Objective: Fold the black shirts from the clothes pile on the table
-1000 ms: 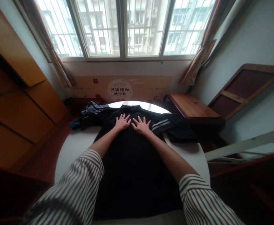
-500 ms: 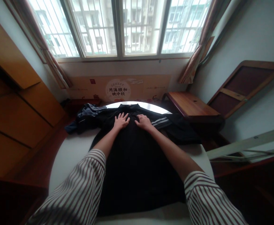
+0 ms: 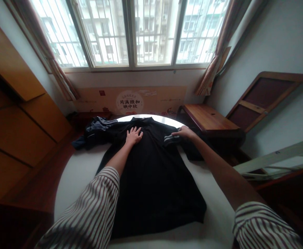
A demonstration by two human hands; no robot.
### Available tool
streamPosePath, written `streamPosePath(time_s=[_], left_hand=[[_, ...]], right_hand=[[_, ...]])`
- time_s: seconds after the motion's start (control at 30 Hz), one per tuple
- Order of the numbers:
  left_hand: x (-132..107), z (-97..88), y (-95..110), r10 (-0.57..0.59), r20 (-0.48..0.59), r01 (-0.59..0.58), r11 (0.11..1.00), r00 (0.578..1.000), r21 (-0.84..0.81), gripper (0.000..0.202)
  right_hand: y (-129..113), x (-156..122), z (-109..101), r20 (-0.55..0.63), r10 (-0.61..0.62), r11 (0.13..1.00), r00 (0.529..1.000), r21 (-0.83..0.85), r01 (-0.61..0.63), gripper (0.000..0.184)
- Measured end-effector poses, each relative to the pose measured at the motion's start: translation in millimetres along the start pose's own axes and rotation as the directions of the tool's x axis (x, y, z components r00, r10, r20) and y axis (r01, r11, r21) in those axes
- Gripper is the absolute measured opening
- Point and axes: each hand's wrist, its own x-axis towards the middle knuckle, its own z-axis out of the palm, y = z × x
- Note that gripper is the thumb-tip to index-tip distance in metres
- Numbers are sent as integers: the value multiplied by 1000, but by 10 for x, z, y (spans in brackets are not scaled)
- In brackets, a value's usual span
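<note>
A black short-sleeved shirt (image 3: 151, 180) lies spread flat on a round white table (image 3: 73, 180), collar toward the window. My left hand (image 3: 134, 135) rests flat on the shirt's upper chest, fingers spread. My right hand (image 3: 184, 132) has reached out to the right sleeve, whose cuff carries grey stripes (image 3: 171, 139), and its fingers close on the sleeve's edge. Both forearms are bare below striped shirt cuffs.
More dark clothes (image 3: 95, 129) are bunched at the table's far left, and another dark piece (image 3: 195, 152) hangs off the right. A wooden side table (image 3: 210, 119) stands at the right. Wooden cabinets (image 3: 16, 117) line the left. A printed cardboard panel (image 3: 130, 100) leans under the window.
My right hand left the middle of the chest and slid right to the striped sleeve. The left hand stayed pressed on the shirt. The view tilted slightly.
</note>
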Motion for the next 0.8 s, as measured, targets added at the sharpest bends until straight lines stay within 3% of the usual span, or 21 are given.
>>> streamPosePath(time_s=[0.13, 0.23, 0.4, 0.53, 0.63, 0.7, 0.77, 0.8], left_hand=[[-3, 2, 2, -3, -8, 3, 1000, 1000, 1, 63], [-8, 6, 7, -6, -17, 6, 1000, 1000, -1, 63], [-10, 10, 9, -3, -18, 3, 1000, 1000, 2, 63], [0, 13, -2, -2, -12, 2, 1000, 1000, 3, 63], [0, 7, -6, -2, -7, 2, 1000, 1000, -5, 63], [-16, -11, 3, -3, -17, 3, 1000, 1000, -14, 62], [-50, -44, 28, 2, -60, -4, 1000, 998, -22, 59], [-75, -66, 47, 7, -88, -10, 1000, 996, -24, 56]], right_hand=[[-33, 35, -173, 112, 4, 1000, 994, 9, -5, 15], [-33, 128, -396, 115, 4, 1000, 993, -30, 0, 10], [-9, 345, -625, -130, -58, 991, 990, -125, 42, 31], [-7, 293, -455, -291, -120, 978, 949, -200, 62, 47], [-40, -48, -178, -304, -282, 930, 910, -319, 182, 43], [-66, -454, 29, -178, -464, 858, 868, -333, 391, 33], [-79, -977, 221, -5, -655, 737, 756, -227, 637, 27], [-78, -1261, 304, 38, -708, 690, 705, -172, 703, 25]])
